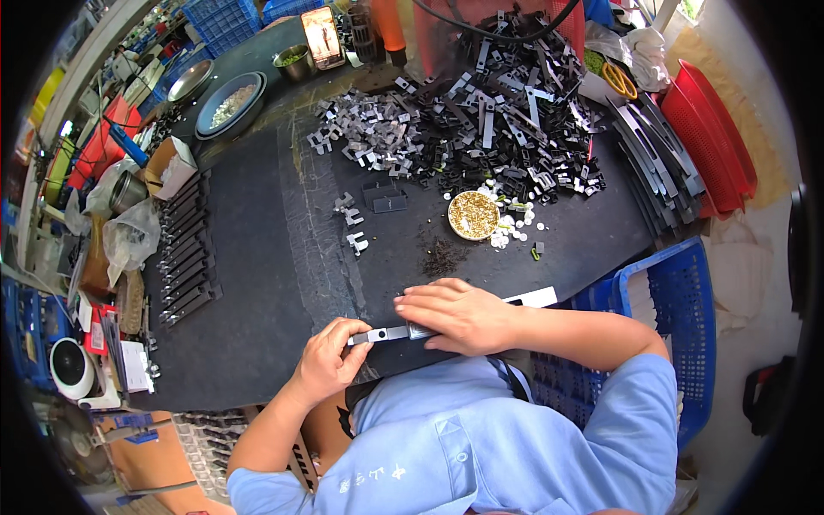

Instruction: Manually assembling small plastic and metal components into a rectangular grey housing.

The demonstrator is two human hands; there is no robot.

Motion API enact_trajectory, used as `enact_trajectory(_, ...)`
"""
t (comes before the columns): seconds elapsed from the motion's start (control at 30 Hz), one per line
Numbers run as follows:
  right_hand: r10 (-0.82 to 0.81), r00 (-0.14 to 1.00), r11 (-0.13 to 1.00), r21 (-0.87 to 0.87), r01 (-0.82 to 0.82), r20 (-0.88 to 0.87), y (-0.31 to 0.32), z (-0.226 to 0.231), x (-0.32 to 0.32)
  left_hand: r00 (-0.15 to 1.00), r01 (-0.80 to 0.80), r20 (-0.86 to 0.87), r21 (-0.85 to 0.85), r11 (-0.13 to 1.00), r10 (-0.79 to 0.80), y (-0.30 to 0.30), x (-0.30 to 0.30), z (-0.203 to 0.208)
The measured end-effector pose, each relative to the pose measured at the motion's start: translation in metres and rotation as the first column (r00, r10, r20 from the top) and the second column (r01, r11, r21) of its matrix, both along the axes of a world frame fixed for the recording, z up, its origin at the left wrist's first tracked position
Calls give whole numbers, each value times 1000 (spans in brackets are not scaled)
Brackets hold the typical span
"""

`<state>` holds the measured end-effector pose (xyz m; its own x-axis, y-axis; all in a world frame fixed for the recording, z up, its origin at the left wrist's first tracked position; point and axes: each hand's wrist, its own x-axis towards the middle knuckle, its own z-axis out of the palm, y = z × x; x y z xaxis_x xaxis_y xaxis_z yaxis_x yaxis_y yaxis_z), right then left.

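A long, narrow metal bar [390,333] lies along the near edge of the table in front of me, silver with a dark round hole near its left end. My left hand [329,357] pinches that left end between thumb and fingers. Across the bar's middle rests my right hand [455,316], its fingers stretched out flat and pointing left. The palm hides the part beneath it. A bright white end [536,298] shows beyond my right wrist. Farther off stands a round tub of small brass-coloured pieces [473,215], with white discs [513,225] scattered beside it.
Heaped metal clips [378,129] and black parts [515,112] cover the far side. A row of assembled bars [186,249] lies at left, long strips [657,159] at right. A blue crate [687,292] stands by my right arm. A lit phone [322,39] leans at the back.
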<state>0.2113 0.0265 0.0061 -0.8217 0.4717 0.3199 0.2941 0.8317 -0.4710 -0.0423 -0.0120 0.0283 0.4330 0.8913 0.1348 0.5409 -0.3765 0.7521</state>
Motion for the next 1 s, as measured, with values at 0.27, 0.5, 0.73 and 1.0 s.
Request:
enact_trajectory(0.27,-262,935,962,-13,273,239,-14,-3,114,1000,-3,20,39,999,2,5,-11,-4)
enact_trajectory(0.5,-188,979,980,-75,182,-75,-7,4,80,710,32,601,-547,836,366,8,-20,-2)
enact_trajectory(0.73,-70,998,994,-79,70,5,-9,23,63,682,90,628,-580,809,374,11,-35,9)
enact_trajectory(1.0,-58,974,977,-186,101,219,-14,44,58,861,60,412,-662,747,296,14,-29,30)
